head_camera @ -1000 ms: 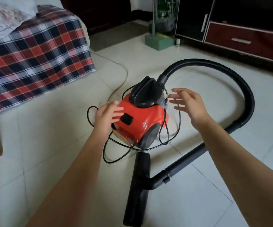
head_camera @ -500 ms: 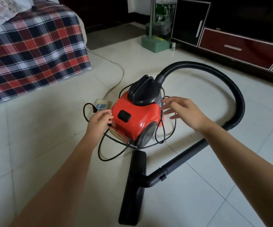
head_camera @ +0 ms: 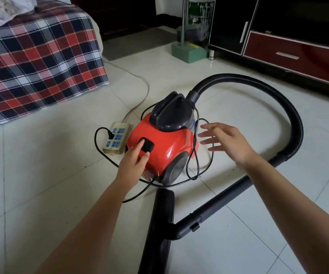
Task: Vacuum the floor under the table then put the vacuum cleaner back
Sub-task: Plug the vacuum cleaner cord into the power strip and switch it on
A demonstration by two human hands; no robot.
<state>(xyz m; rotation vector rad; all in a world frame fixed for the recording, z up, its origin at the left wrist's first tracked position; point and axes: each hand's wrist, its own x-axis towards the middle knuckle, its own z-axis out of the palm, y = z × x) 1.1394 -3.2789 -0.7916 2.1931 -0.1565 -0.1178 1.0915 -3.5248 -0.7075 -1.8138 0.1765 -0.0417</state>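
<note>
Left hand has shifted onto the switch of the vacuum cleaner, fingers seemingly pressing (right hand hovers spread, empty); the draped cord could snag the wheel.

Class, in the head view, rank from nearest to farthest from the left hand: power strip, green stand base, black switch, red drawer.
1. Black switch, on the vacuum, touched by the left hand.
2. Power strip, floor just left of it.
3. Green stand base, ahead across the floor.
4. Red drawer, far right back.

Glossy red plastic vacuum cleaner
</note>
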